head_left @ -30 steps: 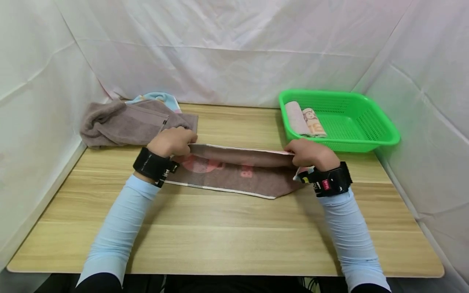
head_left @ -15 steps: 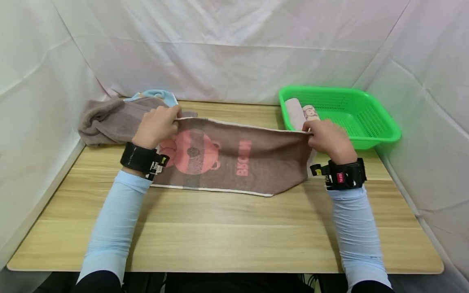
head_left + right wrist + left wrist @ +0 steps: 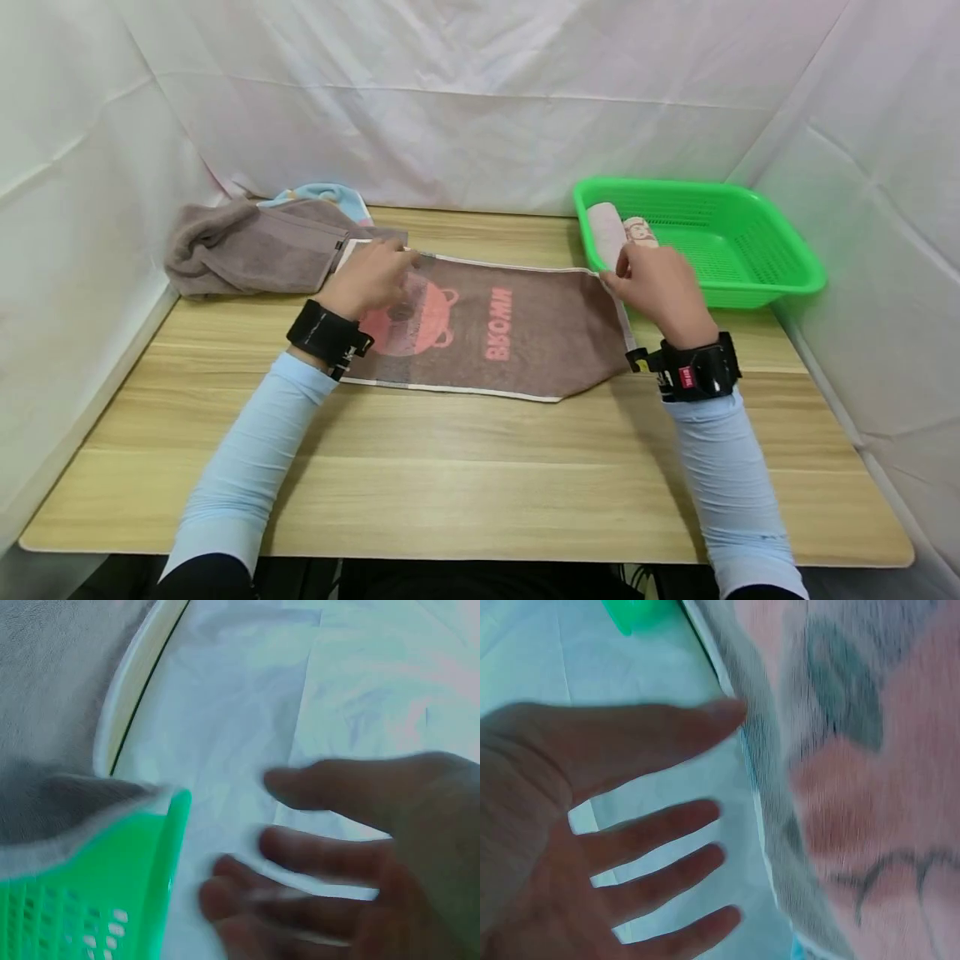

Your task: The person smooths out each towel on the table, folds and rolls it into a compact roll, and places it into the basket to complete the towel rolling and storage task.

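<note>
A brown towel (image 3: 540, 333) with a pale border, a pink bear print and pink letters spreads across the middle in the head view; its far edge looks raised. At the far edge near its left end, my left hand (image 3: 367, 279) holds the towel. The left wrist view has the thumb tip on that edge and the other visible fingers straight; the index finger is hidden. By the towel's far right corner is my right hand (image 3: 660, 292), partly in front of the basket. Nothing sits between its thumb and fingers (image 3: 322, 855) in the right wrist view.
A green plastic basket (image 3: 757, 296) stands at the back right, with two rolled towels (image 3: 606, 233) in its left end. A crumpled grey-brown towel (image 3: 255, 250) lies at the back left over a light-blue cloth (image 3: 341, 200). White curtains (image 3: 480, 150) enclose the wooden table (image 3: 480, 483).
Both hands lifted the towel's far edge and spread it out from a folded-over strip. Since then my left hand has shifted right and nearer, and my right hand has let go of the corner.
</note>
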A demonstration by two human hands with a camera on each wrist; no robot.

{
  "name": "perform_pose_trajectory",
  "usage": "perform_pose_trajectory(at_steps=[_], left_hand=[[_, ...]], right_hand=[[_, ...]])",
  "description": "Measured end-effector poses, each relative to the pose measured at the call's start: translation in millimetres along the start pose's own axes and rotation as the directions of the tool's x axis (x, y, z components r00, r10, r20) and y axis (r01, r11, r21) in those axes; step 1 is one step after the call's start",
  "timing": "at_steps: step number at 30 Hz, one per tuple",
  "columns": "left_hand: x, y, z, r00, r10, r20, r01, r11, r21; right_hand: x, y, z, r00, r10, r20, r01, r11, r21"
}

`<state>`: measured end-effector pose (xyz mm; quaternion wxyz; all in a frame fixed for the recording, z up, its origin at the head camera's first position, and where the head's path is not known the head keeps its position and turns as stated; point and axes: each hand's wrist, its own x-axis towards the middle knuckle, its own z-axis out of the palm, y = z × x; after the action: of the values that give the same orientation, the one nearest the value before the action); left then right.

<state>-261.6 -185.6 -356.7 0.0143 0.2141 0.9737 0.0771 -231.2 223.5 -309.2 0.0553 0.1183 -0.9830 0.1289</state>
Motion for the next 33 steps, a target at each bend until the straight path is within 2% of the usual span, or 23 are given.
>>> perform_pose_trajectory(at_steps=[1, 3, 6, 8, 10, 12, 15, 17, 19, 21, 22, 24, 26, 28, 30, 31, 32, 33], left_hand=[[0.7, 1.4, 1.8, 0.999, 0.006, 0.037, -0.006, 1.000, -0.007], [1.5, 2.1, 6.0, 0.994, 0.015, 0.104, -0.014, 1.000, -0.018], [1.1, 3.6, 11.0, 0.983, 0.009, 0.185, -0.001, 0.999, -0.045], [1.5, 3.5, 13.8, 0.977, 0.022, 0.211, -0.009, 0.998, -0.062], [1.4, 3.9, 14.7, 0.974, 0.022, 0.225, -0.004, 0.997, -0.080], [1.3, 4.3, 14.7, 0.972, 0.017, 0.234, 0.003, 0.996, -0.084], [0.2, 4.0, 14.6, 0.967, -0.005, 0.253, 0.029, 0.996, -0.088], [-1.4, 3.8, 14.7, 0.965, -0.020, 0.263, 0.046, 0.995, -0.094], [-3.6, 3.6, 15.3, 0.963, -0.026, 0.268, 0.056, 0.993, -0.103], [-6.9, 3.4, 16.4, 0.962, -0.023, 0.272, 0.055, 0.992, -0.112], [-9.0, 3.5, 16.8, 0.962, -0.023, 0.274, 0.057, 0.992, -0.115], [-14.0, 4.3, 17.4, 0.961, -0.022, 0.277, 0.055, 0.992, -0.112], [-19.7, 6.0, 17.4, 0.959, -0.026, 0.284, 0.056, 0.994, -0.098], [-25.0, 8.7, 16.7, 0.955, -0.037, 0.295, 0.062, 0.995, -0.076], [-28.6, 11.5, 14.4, 0.952, -0.041, 0.302, 0.057, 0.997, -0.046], [-29.3, 12.4, 13.0, 0.952, -0.040, 0.304, 0.052, 0.998, -0.033], [-29.1, 12.6, 11.0, 0.953, -0.036, 0.300, 0.046, 0.999, -0.026], [-27.9, 11.4, 9.1, 0.959, -0.023, 0.283, 0.031, 0.999, -0.024]], right_hand=[[-3.6, 1.0, -0.9, 0.997, 0.012, 0.075, -0.012, 1.000, -0.006], [-11.9, 7.2, 1.0, 0.974, 0.048, 0.223, -0.047, 0.999, -0.013], [-26.4, 26.7, 11.2, 0.906, 0.107, 0.409, -0.117, 0.993, -0.002], [-35.6, 41.5, 23.2, 0.864, 0.124, 0.489, -0.155, 0.988, 0.024], [-42.8, 53.2, 35.7, 0.851, 0.116, 0.513, -0.176, 0.982, 0.069], [-47.3, 61.4, 46.0, 0.869, 0.082, 0.489, -0.168, 0.976, 0.135], [-51.0, 65.6, 54.8, 0.919, 0.032, 0.394, -0.150, 0.950, 0.272], [-52.5, 65.6, 56.5, 0.935, 0.013, 0.355, -0.162, 0.905, 0.393], [-54.6, 64.0, 56.2, 0.942, 0.013, 0.336, -0.196, 0.833, 0.518], [-57.3, 63.2, 54.9, 0.945, 0.022, 0.326, -0.225, 0.767, 0.601], [-58.8, 63.0, 53.8, 0.946, 0.028, 0.322, -0.233, 0.749, 0.621], [-62.4, 63.1, 50.7, 0.944, 0.039, 0.328, -0.250, 0.732, 0.633], [-66.8, 64.6, 46.5, 0.923, 0.056, 0.381, -0.290, 0.751, 0.593], [-70.6, 67.1, 43.1, 0.885, 0.060, 0.462, -0.331, 0.779, 0.533], [-72.9, 70.2, 40.4, 0.839, 0.052, 0.542, -0.340, 0.828, 0.446], [-72.8, 71.2, 39.1, 0.823, 0.052, 0.566, -0.323, 0.863, 0.389], [-71.5, 71.7, 38.4, 0.818, 0.045, 0.574, -0.293, 0.891, 0.348], [-69.1, 71.6, 38.1, 0.825, 0.033, 0.565, -0.248, 0.918, 0.308]])
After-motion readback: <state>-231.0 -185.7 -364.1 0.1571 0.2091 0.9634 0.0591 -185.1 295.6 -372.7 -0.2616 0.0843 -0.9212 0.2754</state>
